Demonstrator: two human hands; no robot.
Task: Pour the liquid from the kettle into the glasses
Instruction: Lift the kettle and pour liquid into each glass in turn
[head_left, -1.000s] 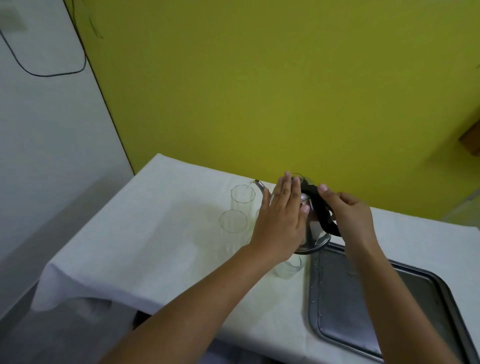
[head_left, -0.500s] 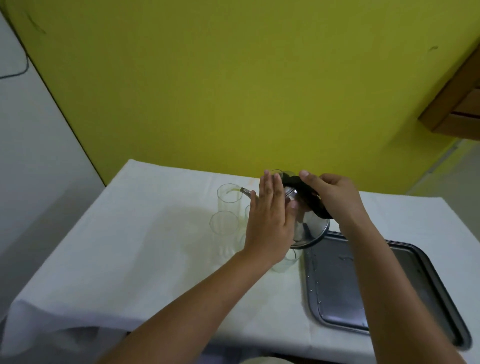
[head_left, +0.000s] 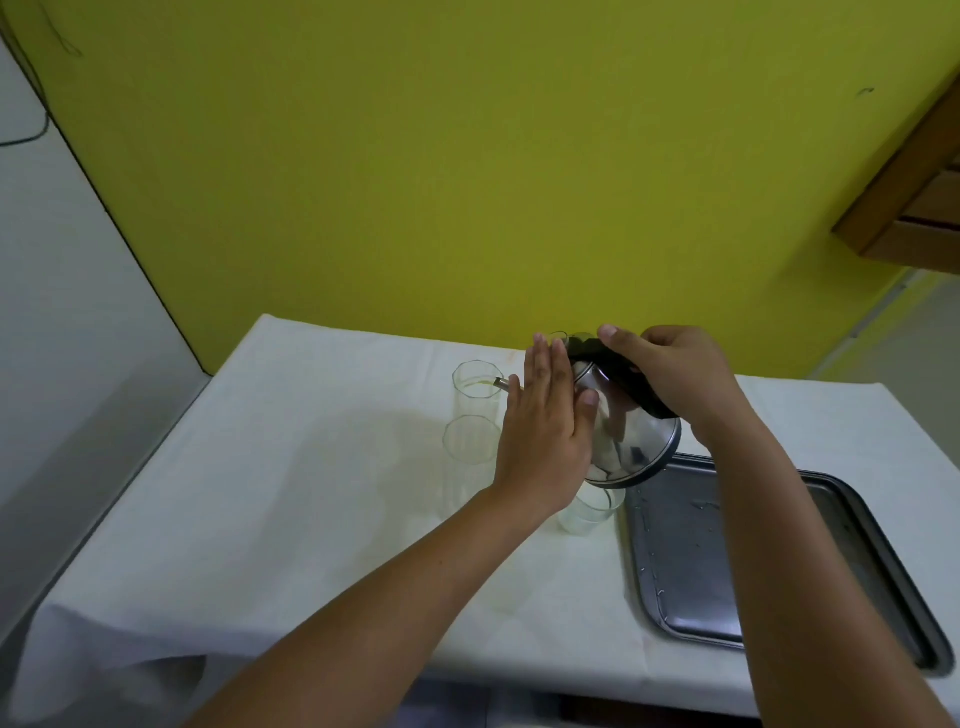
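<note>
Right hand (head_left: 670, 374) is wrapped tight around the black handle (head_left: 631, 387) of the steel kettle (head_left: 623, 441), fingers curled over the top of it; left hand (head_left: 545, 431) is flat and open, fingers straight and together, palm pressed against the near side of the kettle body, not gripping anything. Kettle is lifted off the white tablecloth (head_left: 291, 493) and tipped over to the left, its round base turned toward the camera; the thin spout (head_left: 503, 384) pokes out past the left hand and sits right at the rim of the far glass (head_left: 475, 392), with a pale yellowish streak showing at the spout tip inside that glass; how full it is, can't tell. Second glass (head_left: 470, 441) stands just in front of the far one; third glass (head_left: 592, 512) sits under the tilted kettle, partly hidden by it. Metal tray (head_left: 691, 571) lies to the right, close beside that third glass; yellow wall (head_left: 467, 182) behind the table.
</note>
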